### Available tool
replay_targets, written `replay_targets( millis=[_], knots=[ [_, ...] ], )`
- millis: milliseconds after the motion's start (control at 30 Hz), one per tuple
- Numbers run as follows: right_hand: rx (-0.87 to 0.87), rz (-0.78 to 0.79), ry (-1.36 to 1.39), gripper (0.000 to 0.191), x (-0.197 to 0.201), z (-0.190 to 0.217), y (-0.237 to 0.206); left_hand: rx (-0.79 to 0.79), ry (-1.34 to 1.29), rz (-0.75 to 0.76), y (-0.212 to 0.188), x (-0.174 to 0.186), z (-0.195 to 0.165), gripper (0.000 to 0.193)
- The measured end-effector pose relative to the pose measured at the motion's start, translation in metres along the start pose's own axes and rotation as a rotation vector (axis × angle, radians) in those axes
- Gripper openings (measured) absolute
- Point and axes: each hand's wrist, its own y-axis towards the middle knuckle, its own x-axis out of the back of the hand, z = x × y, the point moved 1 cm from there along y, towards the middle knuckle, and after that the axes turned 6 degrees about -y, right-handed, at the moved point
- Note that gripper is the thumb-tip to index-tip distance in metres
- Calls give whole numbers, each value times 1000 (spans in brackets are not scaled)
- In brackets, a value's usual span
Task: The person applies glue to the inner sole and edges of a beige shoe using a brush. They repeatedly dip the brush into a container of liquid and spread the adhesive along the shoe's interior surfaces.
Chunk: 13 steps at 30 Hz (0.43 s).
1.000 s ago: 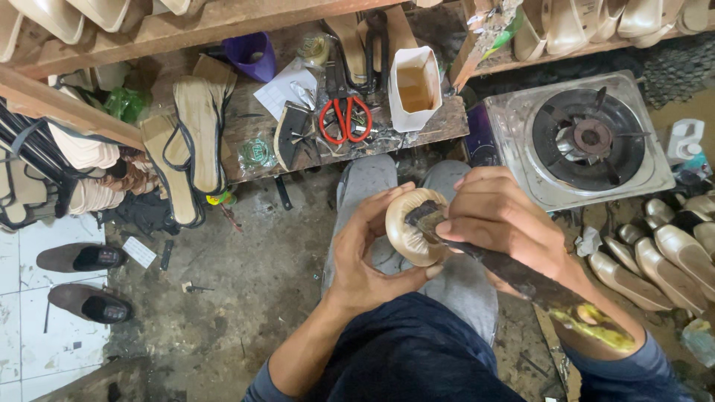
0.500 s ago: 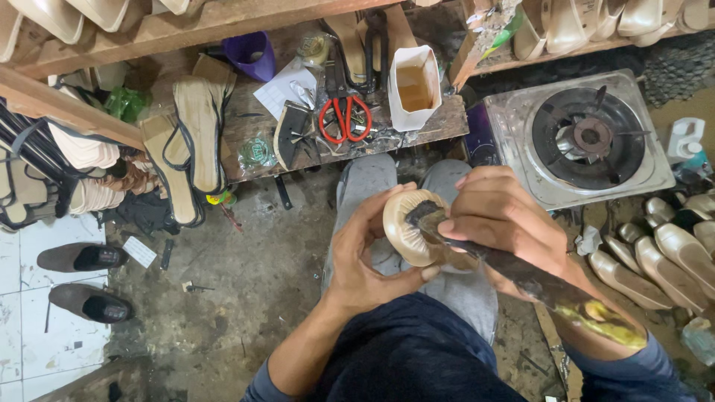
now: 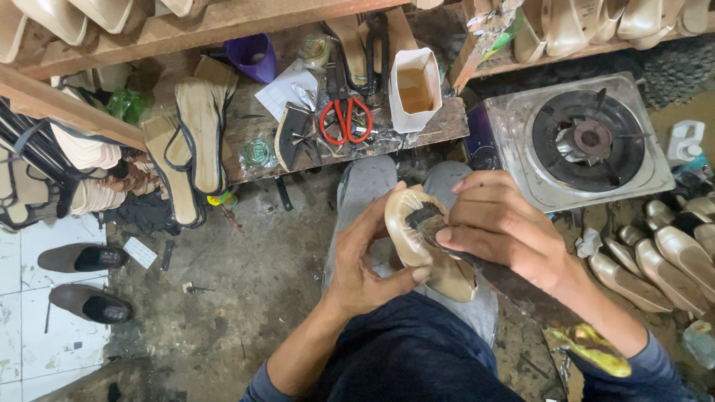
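The left hand (image 3: 365, 264) grips a beige shoe (image 3: 421, 242) from below, thumb pressed at its lower side and fingers curled behind it, so the shoe sits over the person's knees with its sole side turned up. The right hand (image 3: 499, 227) is closed around a dark tool (image 3: 514, 286) whose brush-like tip (image 3: 424, 217) touches the shoe near its toe – the long handle runs back under the wrist to a yellow-stained end (image 3: 596, 350). Just beyond the knees stands a low wooden bench (image 3: 447, 126) with red scissors (image 3: 346, 119), a white carton (image 3: 415, 85) holding brownish liquid, a purple cup (image 3: 253, 56) and a black sole piece (image 3: 292, 134). Two sandals (image 3: 186, 149) hang over the bench's left end. To the right of the bench is a single-burner stove (image 3: 588, 141) – beside it, at the far right, a row of beige shoes (image 3: 663, 260) lies on the floor. At the far left, two brown shoes (image 3: 82, 279) rest on white tiles (image 3: 22, 246).
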Motion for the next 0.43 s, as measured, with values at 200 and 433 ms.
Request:
replay_targets(
  millis=[200,433],
  knots=[
    [20,-14,-176,23,-2,-3,1,22,-13,-17,-4,-4,7,85],
    [-20,-64,-107,26,-2,-6,1,36,19,-30,-5,-6,6,87]
  ],
)
